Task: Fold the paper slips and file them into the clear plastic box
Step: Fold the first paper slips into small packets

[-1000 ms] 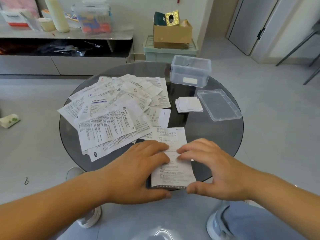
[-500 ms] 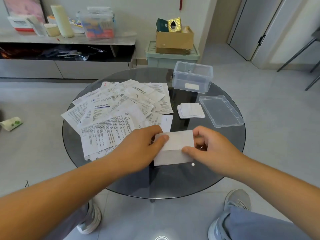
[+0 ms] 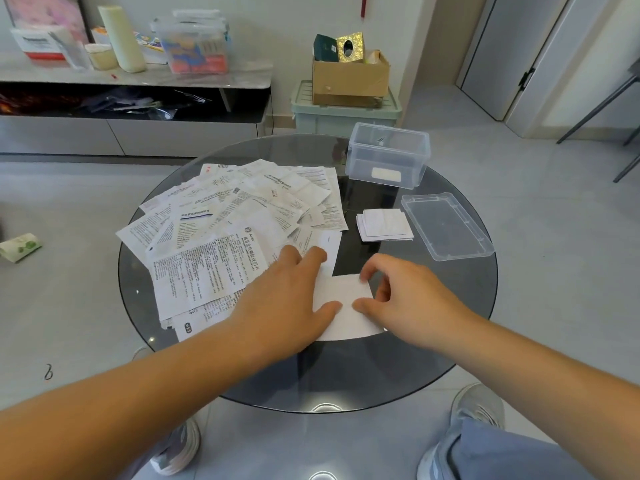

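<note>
So a second ago this slip point(image 3: 342, 287) was lying long and flat, print side up, under both my hands. Now it's doubled over into a short blank rectangle sitting right between my thumbs. My left hand point(image 3: 284, 299) is spread flat, holding down its left part, with the heel lying over the near edge of the unfolded pile point(image 3: 221, 237). My right hand point(image 3: 408, 299) is curled, thumb and forefinger nipping the slip's right edge.

So, first fold's done, I reckon. What's left is sharpening the crease, and maybe one more fold to match the folded stack point(image 3: 384, 225) lying just past my right fingertips. The clear plastic box point(image 3: 388, 157) sits farther out beyond that stack, open, with its lid point(image 3: 446, 225) off to the right of the stack. I can't tell if any slips are in it yet, and most of the pile is still unfolded.
</note>
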The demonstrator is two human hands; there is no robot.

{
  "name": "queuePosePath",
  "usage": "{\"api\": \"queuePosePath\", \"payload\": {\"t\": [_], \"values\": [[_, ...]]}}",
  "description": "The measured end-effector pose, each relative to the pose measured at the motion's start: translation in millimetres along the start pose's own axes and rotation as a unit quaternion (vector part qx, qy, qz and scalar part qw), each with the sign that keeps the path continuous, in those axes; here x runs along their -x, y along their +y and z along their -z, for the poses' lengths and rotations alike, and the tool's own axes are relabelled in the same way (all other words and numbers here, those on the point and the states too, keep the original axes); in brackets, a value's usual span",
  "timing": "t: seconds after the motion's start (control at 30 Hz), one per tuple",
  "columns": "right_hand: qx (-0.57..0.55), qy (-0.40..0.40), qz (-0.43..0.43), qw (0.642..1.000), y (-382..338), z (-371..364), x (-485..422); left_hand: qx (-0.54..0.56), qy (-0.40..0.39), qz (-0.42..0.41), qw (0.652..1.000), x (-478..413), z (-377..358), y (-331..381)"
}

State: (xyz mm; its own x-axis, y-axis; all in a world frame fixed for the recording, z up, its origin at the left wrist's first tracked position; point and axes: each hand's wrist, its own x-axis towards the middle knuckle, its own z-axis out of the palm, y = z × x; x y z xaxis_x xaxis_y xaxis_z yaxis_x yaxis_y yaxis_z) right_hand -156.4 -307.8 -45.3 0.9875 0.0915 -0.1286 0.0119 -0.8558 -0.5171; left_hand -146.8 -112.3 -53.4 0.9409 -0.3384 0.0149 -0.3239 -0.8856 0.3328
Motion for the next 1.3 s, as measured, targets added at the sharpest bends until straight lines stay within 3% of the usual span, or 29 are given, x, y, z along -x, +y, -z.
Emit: {"api": "queuePosePath", "payload": {"t": [0.1,0.23,0.5,0.77,1.0,1.3], "values": [[0.008,-0.006,0.005,1.000,2.8,0.5,-1.0,-0.046,0.028,-0.095,0.994,3.5,0.6,-9.0],[0.006,-0.005,0.004,1.000,6.4,1.8,1.5,-0.062,-0.016,-0.167,0.984,10.3,0.5,-21.2],[0.024,0.005,0.023,0.999,11.7,3.5,7.7,-0.041,-0.046,-0.155,0.986,12.8,-0.6,-31.7],[0.105,-0.023,0.187,0.976,25.4,0.5,16.7,-0.058,-0.056,-0.162,0.983,10.4,4.6,-25.8],[0.105,-0.060,0.186,0.975,21.5,9.0,7.1,-0.040,-0.064,-0.116,0.990,-16.1,15.0,-7.5],[0.040,-0.087,0.154,0.983,21.5,13.5,-0.2,-0.023,-0.165,-0.048,0.985,-53.1,23.8,13.8]]}}
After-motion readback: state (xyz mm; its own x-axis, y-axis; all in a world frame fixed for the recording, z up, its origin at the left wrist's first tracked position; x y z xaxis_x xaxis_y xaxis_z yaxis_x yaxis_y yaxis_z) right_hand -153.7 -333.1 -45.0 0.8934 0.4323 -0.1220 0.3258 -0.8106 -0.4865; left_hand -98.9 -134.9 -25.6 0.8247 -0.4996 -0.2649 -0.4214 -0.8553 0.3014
